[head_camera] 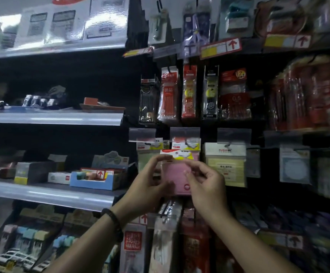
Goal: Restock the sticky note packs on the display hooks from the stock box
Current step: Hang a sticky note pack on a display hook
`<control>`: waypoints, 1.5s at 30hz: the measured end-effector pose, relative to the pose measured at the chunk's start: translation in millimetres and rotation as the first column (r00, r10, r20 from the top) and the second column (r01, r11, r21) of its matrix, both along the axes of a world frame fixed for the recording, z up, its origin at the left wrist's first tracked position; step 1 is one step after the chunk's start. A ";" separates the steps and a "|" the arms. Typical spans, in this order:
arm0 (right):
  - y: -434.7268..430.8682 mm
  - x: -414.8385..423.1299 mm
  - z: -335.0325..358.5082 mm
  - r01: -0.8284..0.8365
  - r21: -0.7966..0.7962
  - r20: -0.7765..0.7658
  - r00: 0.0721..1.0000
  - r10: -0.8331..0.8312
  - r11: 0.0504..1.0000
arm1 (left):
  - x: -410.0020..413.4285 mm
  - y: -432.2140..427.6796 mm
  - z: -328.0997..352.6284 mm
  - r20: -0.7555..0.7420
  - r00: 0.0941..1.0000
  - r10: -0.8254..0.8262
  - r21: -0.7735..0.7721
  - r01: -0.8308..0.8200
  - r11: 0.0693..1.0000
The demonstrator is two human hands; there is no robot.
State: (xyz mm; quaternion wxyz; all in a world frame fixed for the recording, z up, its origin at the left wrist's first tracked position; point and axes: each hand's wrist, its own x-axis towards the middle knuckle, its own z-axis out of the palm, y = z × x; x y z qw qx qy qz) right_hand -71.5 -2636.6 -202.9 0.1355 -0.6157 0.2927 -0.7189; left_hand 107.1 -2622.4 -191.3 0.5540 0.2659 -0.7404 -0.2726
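A pink sticky note pack (177, 170) with a red and white header card is held up between both hands in front of the display hooks. My left hand (150, 180) grips its left side and lower edge. My right hand (203, 182) pinches its right side. Just behind it hangs another pink pack (186, 143) on a hook. A green pack (147, 152) hangs to the left and a yellow pack (226, 164) to the right. The stock box is not in view.
Pen and refill packs (189, 91) hang on the row above. Grey shelves (51, 117) with boxed stationery run along the left, including a blue open carton (97, 179). More hanging packs (166, 239) sit below my hands, and round note packs (295, 166) hang at the right.
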 end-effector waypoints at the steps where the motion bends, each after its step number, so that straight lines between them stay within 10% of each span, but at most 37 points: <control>1: -1.8 -3.3 1.4 0.024 -0.010 0.018 1.000 -0.024 1.000 | -2.7 -1.2 2.6 0.007 0.999 0.038 -0.031 -0.037 0.999; 12: -13.8 -8.3 12.3 0.070 -0.266 0.031 0.997 -0.064 0.961 | -7.5 -16.3 6.9 0.058 0.994 0.097 -0.263 -0.079 0.962; 31: -37.1 -6.0 24.9 0.035 -0.072 0.142 0.990 -0.025 0.997 | -15.3 -36.0 9.4 0.062 0.995 0.077 -0.237 -0.060 0.970; 45: -20.7 -16.2 40.6 0.503 0.025 -0.447 0.779 -0.440 0.864 | -30.6 -49.7 25.6 0.290 0.908 0.302 -0.139 -0.273 0.952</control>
